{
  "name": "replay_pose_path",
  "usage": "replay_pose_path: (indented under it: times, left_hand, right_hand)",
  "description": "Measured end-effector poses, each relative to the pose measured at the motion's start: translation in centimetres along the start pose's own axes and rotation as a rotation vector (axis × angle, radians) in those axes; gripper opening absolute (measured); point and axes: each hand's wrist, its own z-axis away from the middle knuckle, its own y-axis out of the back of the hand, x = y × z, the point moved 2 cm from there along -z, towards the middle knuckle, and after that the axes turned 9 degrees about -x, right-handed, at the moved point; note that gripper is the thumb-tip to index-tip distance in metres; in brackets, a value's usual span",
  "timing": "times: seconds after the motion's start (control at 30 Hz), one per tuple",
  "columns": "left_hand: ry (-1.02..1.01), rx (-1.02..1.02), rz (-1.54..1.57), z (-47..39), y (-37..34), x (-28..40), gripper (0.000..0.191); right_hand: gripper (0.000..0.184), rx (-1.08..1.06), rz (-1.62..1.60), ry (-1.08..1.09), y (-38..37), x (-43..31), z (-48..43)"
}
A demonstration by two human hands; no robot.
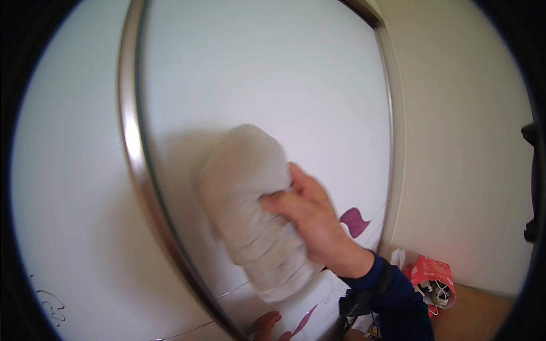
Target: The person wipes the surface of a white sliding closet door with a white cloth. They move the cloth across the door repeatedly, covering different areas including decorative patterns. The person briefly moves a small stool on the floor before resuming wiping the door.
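Note:
My right hand (315,217) grips a folded off-white cloth (251,183), thumb on its near side. The cloth is slightly blurred and covers the middle of a glossy white door panel (264,72); I cannot tell whether it touches the surface. A shadow falls on the panel left of the cloth. At the bottom edge, a few fingers of what appears to be my left hand (268,325) show low near the panel. The rest of that hand is cut off, and its grip is unclear.
A shiny metal door frame strip (130,128) runs down the left, with another white panel (72,149) beyond it. Purple decoration (355,222) marks the lower panel. To the right are a beige wall (460,128) and a red bag (433,273) with cords inside, on a brown floor (482,315).

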Motion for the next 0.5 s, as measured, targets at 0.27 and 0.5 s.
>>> replay_pose_path:
  times: [0.27, 0.5]
  left_hand:
    - [0.069, -0.019, 0.020, 0.3, -0.1, -0.8, 0.053]
    - [0.137, -0.037, 0.111, -0.8, 0.1, 2.0, 0.052]
  right_hand:
    - [0.021, 0.681, 0.247, 0.465, 22.6, -2.6, 3.0]
    - [0.035, 0.879, 0.227, 0.239, 39.4, -0.3, 5.5]
